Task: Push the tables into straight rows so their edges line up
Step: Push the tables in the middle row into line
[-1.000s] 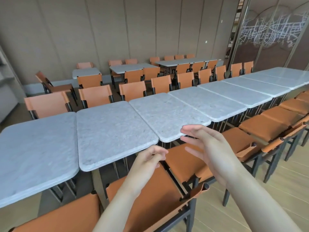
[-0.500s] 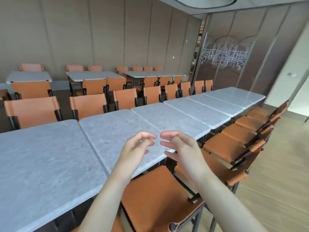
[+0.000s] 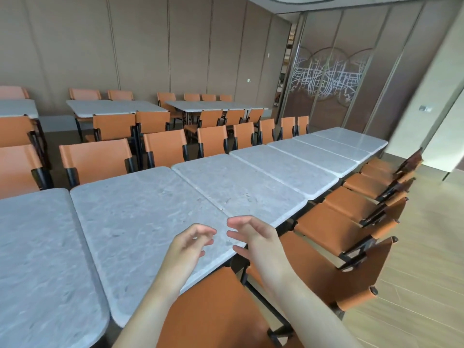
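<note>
At the far left edge of the frame sits one marble-topped table, butted tight against its neighbour, the big surface filling the lower centre, with only a thin seam between them, so that pair looks lined up already. Over the near right corner of that central surface comes the left hand, fingers loosely curled and slightly parted, holding nothing, hovering just above the marble, not gripping it as far as I can tell. Right beside it the right hand, fingers relaxed and narrow-spread, empty too, poised at the corner where the next table meets this one. Both hands sit at that junction for a reason, I'd say: the next table's near edge appears set a little further back, so this is the spot to check or nudge. Moving right, the row of tables runs toward the upper right of the frame, edges stepping slightly. Orange chairs tuck beneath along the right side, leaving the table edge reachable.
</note>
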`<act>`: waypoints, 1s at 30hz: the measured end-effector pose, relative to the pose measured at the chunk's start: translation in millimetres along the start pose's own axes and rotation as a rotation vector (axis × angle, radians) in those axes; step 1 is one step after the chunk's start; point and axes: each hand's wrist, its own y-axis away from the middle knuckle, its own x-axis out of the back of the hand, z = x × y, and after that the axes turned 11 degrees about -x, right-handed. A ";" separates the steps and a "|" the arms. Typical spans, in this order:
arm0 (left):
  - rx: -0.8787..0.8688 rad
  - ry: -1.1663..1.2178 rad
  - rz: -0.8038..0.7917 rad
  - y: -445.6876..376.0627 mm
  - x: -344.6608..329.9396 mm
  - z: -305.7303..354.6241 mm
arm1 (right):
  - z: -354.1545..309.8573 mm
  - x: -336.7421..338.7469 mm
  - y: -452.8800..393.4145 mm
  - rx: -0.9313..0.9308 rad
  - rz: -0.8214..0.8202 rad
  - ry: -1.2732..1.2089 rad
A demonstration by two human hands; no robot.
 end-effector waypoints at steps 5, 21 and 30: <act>0.006 0.003 0.147 -52.8 -16.8 -66.4 | 30.8 16.0 -117.3 0.020 -0.063 0.187; 0.555 -1.217 0.170 -145.6 27.9 -373.4 | 284.6 8.9 -489.8 0.329 -0.215 1.178; 0.620 -1.363 0.173 -133.8 24.0 -420.7 | 320.0 10.7 -512.2 0.491 -0.078 1.152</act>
